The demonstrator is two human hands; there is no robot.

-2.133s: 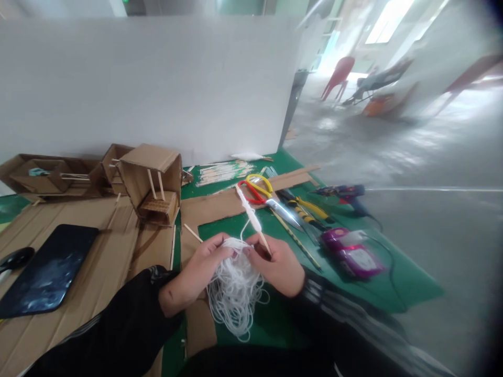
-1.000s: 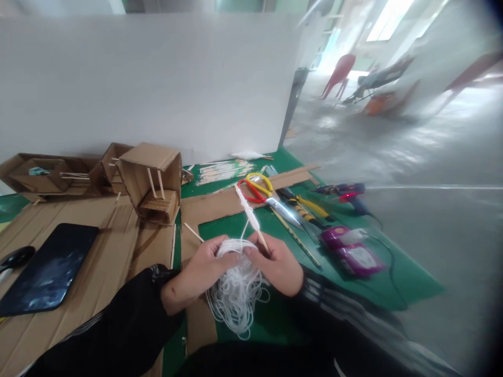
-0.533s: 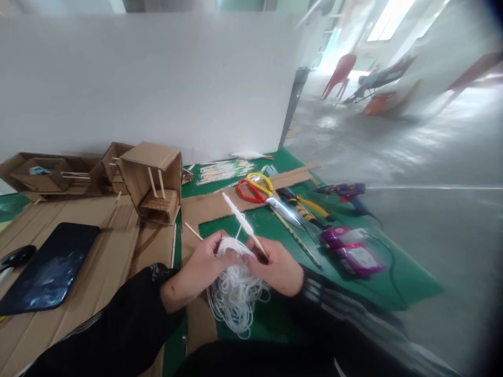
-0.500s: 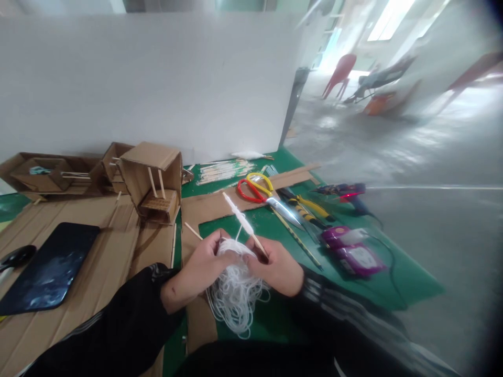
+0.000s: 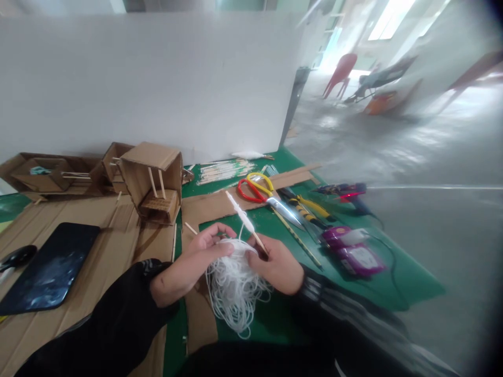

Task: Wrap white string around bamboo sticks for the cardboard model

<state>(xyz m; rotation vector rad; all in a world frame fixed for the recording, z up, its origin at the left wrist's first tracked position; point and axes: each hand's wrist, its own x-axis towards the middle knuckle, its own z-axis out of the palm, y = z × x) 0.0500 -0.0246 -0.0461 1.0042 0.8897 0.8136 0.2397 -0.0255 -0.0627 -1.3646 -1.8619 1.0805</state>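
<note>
A tangled hank of white string (image 5: 236,293) hangs between my hands, its loose loops drooping low over the green table. My right hand (image 5: 280,264) grips the bottom end of a thin wooden stick (image 5: 259,242) along with the edge of the hank. White string is wound round the stick's upper part, and one strand runs from that winding (image 5: 240,212) down to the hank. At the hank's left side, my left hand (image 5: 206,250) has its fingers apart, with the thumb lying against the string.
Red-and-yellow-handled scissors (image 5: 271,199), pliers (image 5: 314,207), a glue gun (image 5: 346,191) and a purple power adapter (image 5: 353,254) lie to the right. Cardboard boxes (image 5: 151,183) stand back left, behind a dark tablet (image 5: 51,267). Several sticks (image 5: 223,170) lie near the white board (image 5: 157,78).
My left hand has loosened, its fingers spreading and shifting slightly left and up from the string. The wound stick has moved a little right; my right hand still holds it.
</note>
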